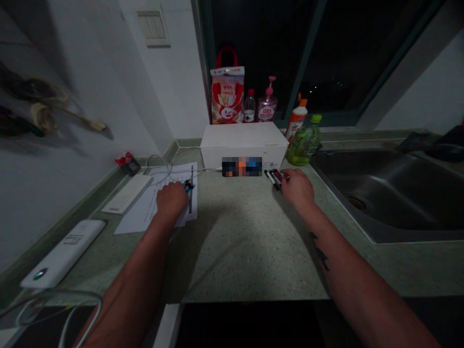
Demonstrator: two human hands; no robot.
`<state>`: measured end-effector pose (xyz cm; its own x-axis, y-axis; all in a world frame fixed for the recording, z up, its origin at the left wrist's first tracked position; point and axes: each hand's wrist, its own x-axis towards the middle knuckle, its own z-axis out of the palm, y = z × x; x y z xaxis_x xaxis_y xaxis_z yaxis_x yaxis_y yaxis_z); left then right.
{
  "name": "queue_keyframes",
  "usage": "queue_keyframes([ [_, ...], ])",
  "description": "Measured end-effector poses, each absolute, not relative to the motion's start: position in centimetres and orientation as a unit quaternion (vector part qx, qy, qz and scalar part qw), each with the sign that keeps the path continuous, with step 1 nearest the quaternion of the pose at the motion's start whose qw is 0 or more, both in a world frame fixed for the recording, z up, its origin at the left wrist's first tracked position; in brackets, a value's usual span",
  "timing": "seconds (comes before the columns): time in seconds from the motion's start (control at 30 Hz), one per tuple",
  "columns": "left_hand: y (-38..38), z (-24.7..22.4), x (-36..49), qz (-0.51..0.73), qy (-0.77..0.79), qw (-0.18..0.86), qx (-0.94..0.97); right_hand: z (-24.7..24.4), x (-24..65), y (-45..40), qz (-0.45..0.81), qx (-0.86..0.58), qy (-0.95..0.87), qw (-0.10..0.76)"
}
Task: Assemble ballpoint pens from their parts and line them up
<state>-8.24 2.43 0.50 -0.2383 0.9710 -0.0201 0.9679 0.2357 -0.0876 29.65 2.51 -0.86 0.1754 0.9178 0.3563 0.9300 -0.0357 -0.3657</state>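
My left hand (172, 198) is closed in a fist over the printed papers (145, 212). Dark and blue pen ends (188, 186) stick out of its right side; the rest of that bundle is hidden in the fingers. On the counter at the right, several pens (273, 180) with black, white and red parts lie side by side. My right hand (297, 187) is at their right edge, its fingers curled and closed on the nearest pens. The fingertips are partly hidden there.
Behind the pens stands a white box (242, 137), with a blurred-out patch before it. A green-capped bottle (305, 140) is beside the sink (395, 193). At the left lie a flat white box (127, 193), a white power strip (65, 253) and loose cables (165, 164).
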Motion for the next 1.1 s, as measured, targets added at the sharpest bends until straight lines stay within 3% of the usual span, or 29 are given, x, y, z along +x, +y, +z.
queue_keyframes([
  [0.17, 2.1, 1.3, -7.0, -0.043, -0.783, 0.024, -0.620, -0.7, 27.0, 1.3, -0.004, -0.608, -0.719, 0.337],
  [0.4, -0.2, 0.1, -1.2, -0.226, -0.539, -0.024, -0.811, -1.0, 21.1, -1.4, 0.055, -0.436, -0.854, 0.279],
  [0.57, -1.0, -1.0, 0.1, -0.260, -0.508, -0.116, -0.813, -1.2, 21.4, -0.8, 0.090, -0.466, -0.860, 0.187],
  [0.8, -0.4, -0.9, -0.6, -0.291, -0.506, -0.139, -0.800, -1.2, 23.7, -0.2, 0.114, -0.484, -0.846, 0.194],
  [1.1, -0.9, -1.8, 0.9, -0.289, -0.526, -0.265, -0.755, -1.1, 23.5, -0.3, 0.109, -0.466, -0.853, 0.209],
])
